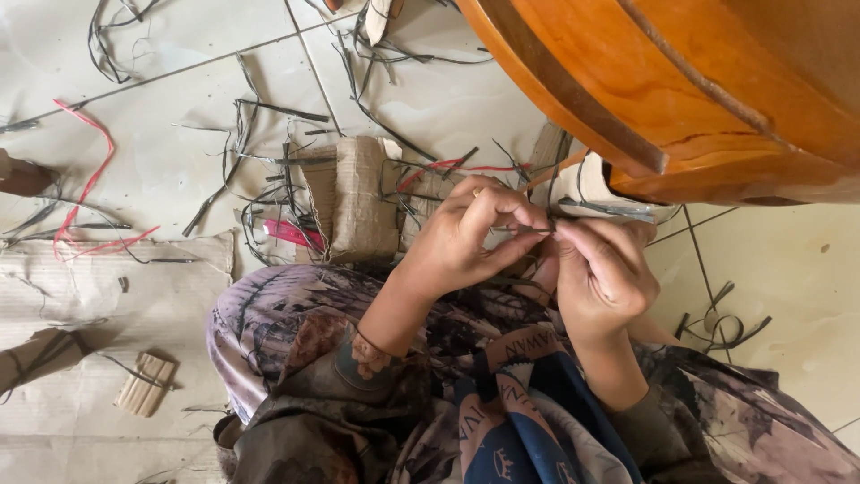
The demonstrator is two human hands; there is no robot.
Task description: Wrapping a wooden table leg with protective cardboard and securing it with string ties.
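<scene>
My left hand (466, 235) and my right hand (598, 269) meet above my lap, fingertips pinched together on a thin dark strip (530, 230) that runs between them. Both hands grip it tightly. More dark strips trail under my hands toward my patterned clothing (296, 323). A piece of white and dark material (602, 195) lies just beyond my right hand, under the wooden furniture.
A curved orange-brown wooden furniture edge (663, 81) overhangs the upper right. Folded cardboard pieces (363, 197) lie on the tiled floor ahead, with a pink cutter (291, 233), scattered dark strips (260, 112) and red strips (90, 179). Flat cardboard (98, 296) covers the floor at left.
</scene>
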